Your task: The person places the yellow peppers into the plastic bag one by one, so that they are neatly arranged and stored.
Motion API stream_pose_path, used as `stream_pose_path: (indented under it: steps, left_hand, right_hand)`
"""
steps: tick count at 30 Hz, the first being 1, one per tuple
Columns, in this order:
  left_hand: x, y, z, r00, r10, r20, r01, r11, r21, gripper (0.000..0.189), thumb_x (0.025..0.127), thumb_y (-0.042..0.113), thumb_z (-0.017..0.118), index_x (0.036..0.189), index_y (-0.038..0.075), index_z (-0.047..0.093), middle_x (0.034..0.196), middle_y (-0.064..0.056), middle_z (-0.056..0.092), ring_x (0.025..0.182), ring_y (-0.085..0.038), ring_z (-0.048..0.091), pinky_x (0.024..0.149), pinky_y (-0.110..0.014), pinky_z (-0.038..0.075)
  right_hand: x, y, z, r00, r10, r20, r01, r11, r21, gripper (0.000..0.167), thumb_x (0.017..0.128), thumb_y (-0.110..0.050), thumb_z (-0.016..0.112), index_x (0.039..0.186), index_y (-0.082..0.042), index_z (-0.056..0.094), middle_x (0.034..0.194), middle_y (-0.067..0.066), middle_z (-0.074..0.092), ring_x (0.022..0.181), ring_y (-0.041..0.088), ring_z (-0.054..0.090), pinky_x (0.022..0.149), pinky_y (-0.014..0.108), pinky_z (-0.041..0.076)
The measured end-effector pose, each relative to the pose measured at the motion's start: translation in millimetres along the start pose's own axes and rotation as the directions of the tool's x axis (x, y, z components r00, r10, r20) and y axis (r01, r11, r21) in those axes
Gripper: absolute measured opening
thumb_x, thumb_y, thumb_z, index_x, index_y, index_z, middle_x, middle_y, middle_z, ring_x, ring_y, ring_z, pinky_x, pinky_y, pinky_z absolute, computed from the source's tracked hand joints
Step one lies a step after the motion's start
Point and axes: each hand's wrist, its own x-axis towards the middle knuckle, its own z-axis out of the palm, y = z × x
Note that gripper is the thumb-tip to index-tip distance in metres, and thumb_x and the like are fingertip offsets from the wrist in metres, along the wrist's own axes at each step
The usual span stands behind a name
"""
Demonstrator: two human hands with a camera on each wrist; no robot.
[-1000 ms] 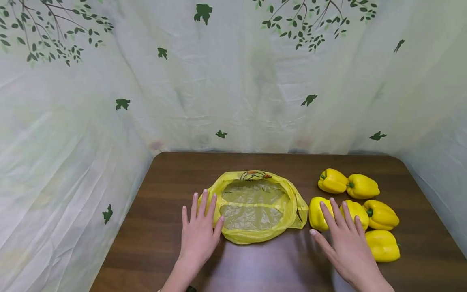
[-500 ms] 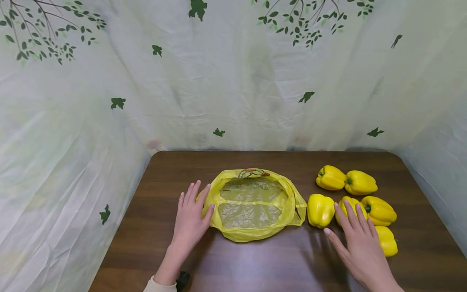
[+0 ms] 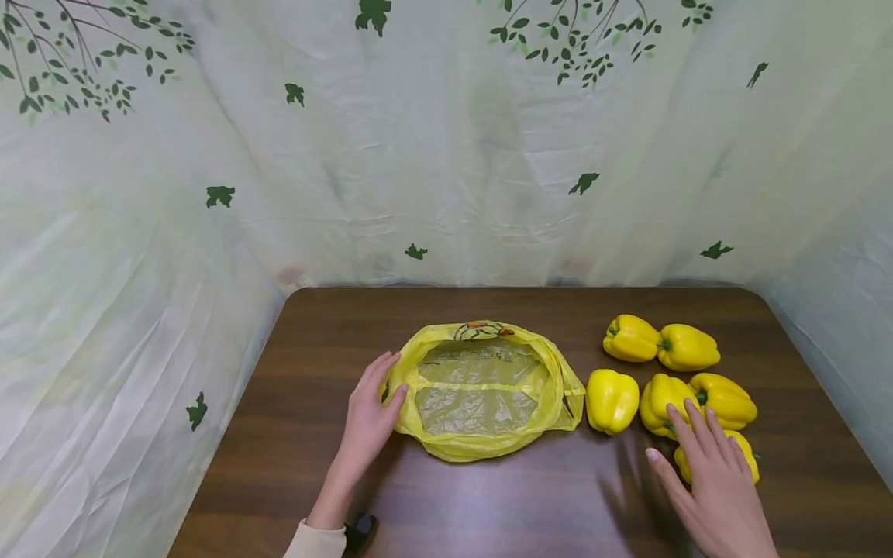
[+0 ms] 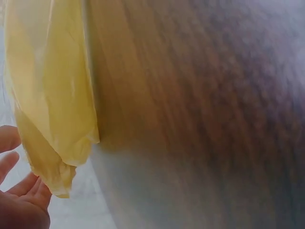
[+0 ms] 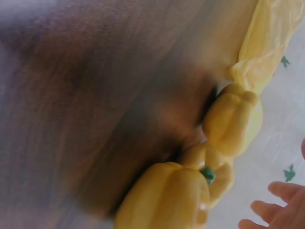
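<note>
A yellow plastic bag (image 3: 474, 449) lies with its wide mouth facing up. At its left side is my left hand (image 3: 368, 418), thumb and fingers apart around the bag's edge; in the left wrist view the hand (image 4: 24, 205) is beside the bag's hanging corner (image 4: 57, 176). No firm pinch shows. My right hand (image 3: 715, 484) hovers with spread fingers over the nearest yellow bell pepper (image 3: 745, 449), partly hiding it. Another bell pepper (image 3: 612, 401) stands alone by the bag's right side. In the right wrist view, the right hand (image 5: 283, 210) holds nothing.
More yellow bell peppers lie on the right: a touching pair (image 3: 687, 347) at the back and others (image 3: 724, 399) in the middle. The brown wooden table (image 3: 307, 333) is backed by a leaf-printed curtain (image 3: 453, 155).
My left hand has lowered its fingers and drawn in to the bag's left edge. The right hand has moved right and toward me, uncovering the lone bell pepper.
</note>
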Motion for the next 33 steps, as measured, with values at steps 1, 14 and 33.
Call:
stream_pose_path:
  steps: [1, 14, 33]
  left_hand:
    - [-0.2, -0.8, 0.6, 1.000, -0.006, -0.004, 0.006, 1.000, -0.014, 0.049, 0.086, 0.000, 0.072, 0.133, 0.005, 0.059, 0.138, -0.017, 0.053, 0.128, -0.033, 0.049, 0.102, -0.050, 0.042]
    - [-0.3, -11.2, 10.6, 0.998, -0.037, -0.048, 0.033, 0.995, -0.090, 0.038, 0.080, -0.011, 0.070, 0.117, -0.001, 0.069, 0.125, -0.015, 0.063, 0.113, -0.030, 0.060, 0.090, -0.045, 0.050]
    - [0.3, -10.8, 9.8, 0.993, -0.122, -0.009, 0.120, 0.985, -0.126, 0.044, 0.080, -0.010, 0.070, 0.123, -0.002, 0.066, 0.128, -0.011, 0.062, 0.113, -0.025, 0.060, 0.088, -0.042, 0.051]
  right_hand:
    - [-0.8, 1, 0, 1.000, -0.001, -0.006, 0.001, 1.000, 0.002, 0.072, 0.100, -0.043, 0.052, 0.155, -0.004, 0.026, 0.160, 0.024, 0.015, 0.145, 0.046, 0.002, 0.112, 0.062, -0.008]
    - [-11.3, 18, -4, 0.996, 0.049, -0.075, -0.046, 0.998, 0.038, 0.069, 0.101, -0.035, 0.053, 0.153, 0.001, 0.027, 0.156, 0.028, 0.021, 0.145, 0.046, 0.008, 0.112, 0.065, -0.001]
    - [-24.2, 28, -8, 0.916, 0.219, -0.337, -0.157, 0.967, 0.199, 0.052, 0.096, -0.012, 0.061, 0.143, 0.003, 0.046, 0.146, 0.027, 0.042, 0.128, 0.052, 0.037, 0.111, 0.061, 0.020]
